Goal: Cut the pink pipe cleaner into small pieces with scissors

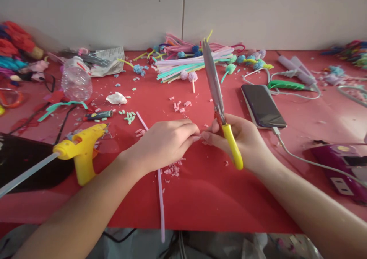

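My left hand (172, 140) is closed in a pinch, its fingertips meeting those of my right hand over a tiny pale pink bit too small to make out. A lilac pipe cleaner (161, 205) runs beneath my left hand; its lower end sticks out past the table's front edge. In my right hand (243, 140) are scissors (213, 75) with yellow and red handles, blades pointing up and away. The thumb and forefinger of that hand also pinch together. Pink fluff trimmings (173, 170) lie below my left hand, and short pink cut pieces (180, 106) beyond it.
A yellow glue gun (83, 148) stands at left, near a plastic bottle (76, 79). Bundled pipe cleaners (195, 65) lie at the back. On the right are a phone (262, 106) on a white cable, a green cutter (288, 85) and a purple box (338, 167).
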The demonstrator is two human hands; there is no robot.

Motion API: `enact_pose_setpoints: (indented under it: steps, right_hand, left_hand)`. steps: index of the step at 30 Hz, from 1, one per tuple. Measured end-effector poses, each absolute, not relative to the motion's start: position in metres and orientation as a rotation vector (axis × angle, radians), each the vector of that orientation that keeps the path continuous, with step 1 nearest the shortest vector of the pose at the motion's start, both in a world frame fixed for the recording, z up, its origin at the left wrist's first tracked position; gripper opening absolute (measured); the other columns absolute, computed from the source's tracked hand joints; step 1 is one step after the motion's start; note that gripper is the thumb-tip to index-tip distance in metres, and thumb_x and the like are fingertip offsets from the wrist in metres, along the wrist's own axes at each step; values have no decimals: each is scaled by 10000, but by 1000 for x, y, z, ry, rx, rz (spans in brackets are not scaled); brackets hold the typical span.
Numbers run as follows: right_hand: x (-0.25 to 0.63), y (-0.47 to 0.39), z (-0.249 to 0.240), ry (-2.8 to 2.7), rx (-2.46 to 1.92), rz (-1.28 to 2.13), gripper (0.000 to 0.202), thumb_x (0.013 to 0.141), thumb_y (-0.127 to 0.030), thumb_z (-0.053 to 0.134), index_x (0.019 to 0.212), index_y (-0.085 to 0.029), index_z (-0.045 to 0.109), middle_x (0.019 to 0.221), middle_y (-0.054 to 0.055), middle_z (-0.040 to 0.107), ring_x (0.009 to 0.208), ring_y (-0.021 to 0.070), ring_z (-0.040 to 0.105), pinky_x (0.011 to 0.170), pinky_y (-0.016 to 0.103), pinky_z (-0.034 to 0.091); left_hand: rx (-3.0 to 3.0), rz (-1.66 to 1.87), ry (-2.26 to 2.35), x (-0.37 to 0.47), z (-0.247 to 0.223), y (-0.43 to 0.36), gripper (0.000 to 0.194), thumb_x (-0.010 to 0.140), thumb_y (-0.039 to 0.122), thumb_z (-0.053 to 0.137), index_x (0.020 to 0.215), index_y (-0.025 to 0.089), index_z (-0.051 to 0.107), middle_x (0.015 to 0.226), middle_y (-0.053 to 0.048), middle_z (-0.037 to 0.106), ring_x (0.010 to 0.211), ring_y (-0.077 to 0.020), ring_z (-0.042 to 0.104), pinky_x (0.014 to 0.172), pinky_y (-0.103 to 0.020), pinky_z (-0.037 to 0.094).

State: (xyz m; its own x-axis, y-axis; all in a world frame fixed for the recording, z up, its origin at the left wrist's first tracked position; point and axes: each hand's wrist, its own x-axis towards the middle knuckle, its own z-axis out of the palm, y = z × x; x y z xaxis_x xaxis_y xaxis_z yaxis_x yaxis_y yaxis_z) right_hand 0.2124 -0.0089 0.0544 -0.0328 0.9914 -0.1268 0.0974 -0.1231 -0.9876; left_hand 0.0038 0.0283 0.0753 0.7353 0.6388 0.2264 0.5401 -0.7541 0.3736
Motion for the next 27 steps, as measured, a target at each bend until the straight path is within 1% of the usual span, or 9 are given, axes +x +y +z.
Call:
enact_pose_setpoints:
  steps: [2, 4, 6, 7, 12, 16, 19, 24, 27]
  right_hand:
    - [214, -9, 55, -1317, -1408, 1249, 507, 641, -562, 930, 750, -251, 544, 695, -20, 574, 652, 174, 569, 583, 309, 467]
    - [218, -9, 56, -1423, -1504, 1116, 551, 658, -594, 909, 706, -249, 483, 647, -46, 466, 586, 129, 432, 514, 282, 351]
    - [225, -8, 57, -1535, -1624, 901, 628, 636, -625, 907, 659, -250, 404, 623, -66, 349, 577, 108, 311, 497, 277, 264]
    - [229, -7, 56, -1581, -1665, 807, 663, 631, -656, 895, 642, -251, 370, 622, -67, 312, 586, 108, 280, 500, 279, 240]
    - [253, -3, 51, -1747, -1779, 624, 696, 646, -776, 820, 632, -255, 360, 614, -63, 283, 599, 122, 251, 520, 294, 227]
    - [258, -2, 52, -1802, -1786, 712, 652, 668, -779, 805, 643, -253, 420, 627, -48, 327, 612, 133, 280, 524, 307, 246]
    - [256, -3, 52, -1838, -1747, 727, 669, 648, -779, 817, 627, -251, 408, 626, -40, 325, 613, 133, 269, 520, 315, 259]
    - [257, -3, 45, -1837, -1712, 696, 668, 652, -811, 796, 638, -240, 450, 628, -32, 345, 608, 131, 277, 515, 305, 275]
    - [259, -3, 41, -1834, -1729, 683, 686, 644, -829, 788, 638, -239, 439, 638, -35, 320, 613, 130, 268, 516, 297, 264]
  left_hand:
    - [2643, 522, 923, 1, 78, 30, 171, 1049, 237, 569, 987, 171, 714, 956, -36, 767, 868, -175, 723, 764, -298, 507]
    - [2641, 608, 970, -4, 83, 32, 172, 1041, 248, 587, 968, 167, 720, 937, -44, 770, 834, -171, 715, 750, -297, 505]
    - [2639, 725, 1046, -11, 89, 35, 152, 1025, 232, 613, 941, 167, 722, 900, -35, 766, 792, -155, 695, 731, -285, 496]
    - [2632, 771, 1079, -15, 91, 36, 142, 1019, 216, 618, 933, 168, 722, 888, -28, 761, 783, -146, 687, 724, -276, 493]
    - [2618, 850, 1160, -27, 98, 41, 179, 1016, 177, 573, 910, 180, 718, 849, -14, 730, 754, -128, 648, 718, -264, 486]
    - [2614, 839, 1234, -30, 98, 41, 208, 1024, 196, 541, 911, 194, 717, 853, -16, 726, 751, -138, 633, 737, -281, 487]
    - [2591, 847, 1251, -31, 98, 41, 213, 1031, 203, 532, 899, 195, 700, 831, -13, 705, 753, -141, 624, 740, -283, 482]
    - [2523, 866, 1256, -30, 96, 40, 203, 1029, 190, 551, 863, 181, 665, 789, 3, 664, 719, -124, 592, 702, -268, 449]
    - [2499, 884, 1258, -27, 95, 40, 195, 1025, 184, 564, 856, 176, 660, 794, 5, 666, 712, -117, 581, 685, -266, 435]
